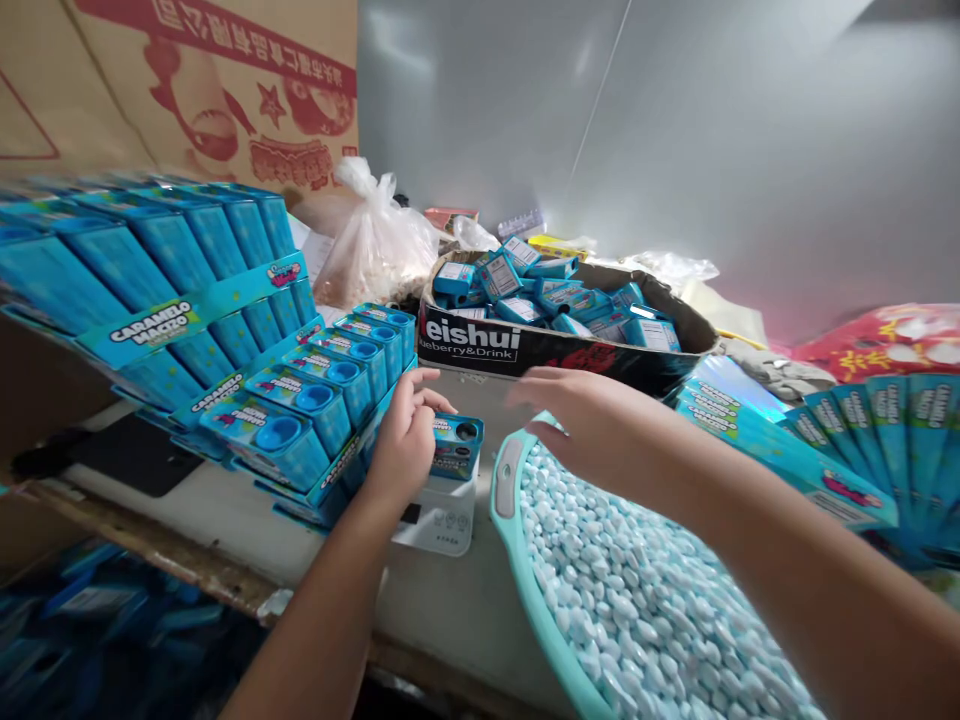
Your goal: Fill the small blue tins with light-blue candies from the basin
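My left hand (405, 435) is closed around a small blue candy box (457, 445) that rests on a white scale (442, 510). The box has a round hole in its top. My right hand (592, 420) hovers with fingers stretched out flat above the far rim of a teal basket (517, 560), holding nothing. The basket is full of pale blue and white candies (637, 600).
Stacked display trays of blue boxes (300, 400) stand at the left. A dark cardboard carton (555, 345) of loose blue boxes sits behind the scale. Flat blue packs (862, 430) fan out at the right. A plastic bag (375, 245) and a brown carton (187, 80) stand behind.
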A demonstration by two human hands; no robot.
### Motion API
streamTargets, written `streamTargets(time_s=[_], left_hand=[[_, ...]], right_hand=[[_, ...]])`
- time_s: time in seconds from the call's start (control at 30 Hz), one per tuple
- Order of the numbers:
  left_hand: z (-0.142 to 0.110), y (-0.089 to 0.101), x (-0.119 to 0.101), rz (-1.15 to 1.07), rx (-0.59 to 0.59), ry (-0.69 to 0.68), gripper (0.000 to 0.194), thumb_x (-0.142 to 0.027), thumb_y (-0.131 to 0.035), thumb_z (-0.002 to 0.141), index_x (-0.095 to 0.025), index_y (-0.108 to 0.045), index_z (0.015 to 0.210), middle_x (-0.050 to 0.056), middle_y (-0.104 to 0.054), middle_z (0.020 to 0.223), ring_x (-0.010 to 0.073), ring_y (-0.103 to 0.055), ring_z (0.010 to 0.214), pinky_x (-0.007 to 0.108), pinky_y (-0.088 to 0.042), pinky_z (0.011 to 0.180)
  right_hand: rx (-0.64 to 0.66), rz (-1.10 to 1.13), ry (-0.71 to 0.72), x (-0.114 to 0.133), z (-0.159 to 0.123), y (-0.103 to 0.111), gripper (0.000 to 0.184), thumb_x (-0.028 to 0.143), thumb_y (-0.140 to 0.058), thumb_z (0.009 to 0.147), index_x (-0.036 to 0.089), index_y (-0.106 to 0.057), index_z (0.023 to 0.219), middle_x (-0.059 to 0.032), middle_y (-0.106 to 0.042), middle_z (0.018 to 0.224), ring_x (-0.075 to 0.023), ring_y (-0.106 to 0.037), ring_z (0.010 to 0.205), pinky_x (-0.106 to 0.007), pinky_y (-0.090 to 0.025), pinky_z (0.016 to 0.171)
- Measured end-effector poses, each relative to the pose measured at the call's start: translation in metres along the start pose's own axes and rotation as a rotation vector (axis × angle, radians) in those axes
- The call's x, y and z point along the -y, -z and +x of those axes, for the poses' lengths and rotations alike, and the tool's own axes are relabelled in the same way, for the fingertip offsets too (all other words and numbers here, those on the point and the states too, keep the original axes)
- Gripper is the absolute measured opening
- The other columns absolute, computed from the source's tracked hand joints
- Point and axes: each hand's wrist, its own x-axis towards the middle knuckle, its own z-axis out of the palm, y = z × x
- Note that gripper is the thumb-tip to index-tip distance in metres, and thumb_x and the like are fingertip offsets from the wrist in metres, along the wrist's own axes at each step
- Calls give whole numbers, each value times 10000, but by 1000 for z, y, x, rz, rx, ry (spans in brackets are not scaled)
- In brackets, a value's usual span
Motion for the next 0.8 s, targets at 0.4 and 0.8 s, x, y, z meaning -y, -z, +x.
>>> streamTargets(time_s=[0.4, 0.8], left_hand=[[-3, 5, 1, 9, -181, -418, 331, -192, -462, 884, -206, -573, 1195, 45, -729, 981, 237, -699, 1131, 484, -514, 1095], [-69, -44, -60, 812, 402, -732, 97, -279, -644, 931, -247, -701, 1002, 31, -767, 986, 233, -699, 922, 410, -548, 821]], right_hand=[[403, 79, -213, -23, -43, -36, 173, 266, -694, 807, 243, -787, 951, -68, -769, 969, -270, -696, 844, -343, -460, 669], [326, 58, -281, -61, -41, -28, 153, 124, -607, 762, 199, -740, 779, -41, -713, 730, -175, -571, 643, -303, -356, 587]])
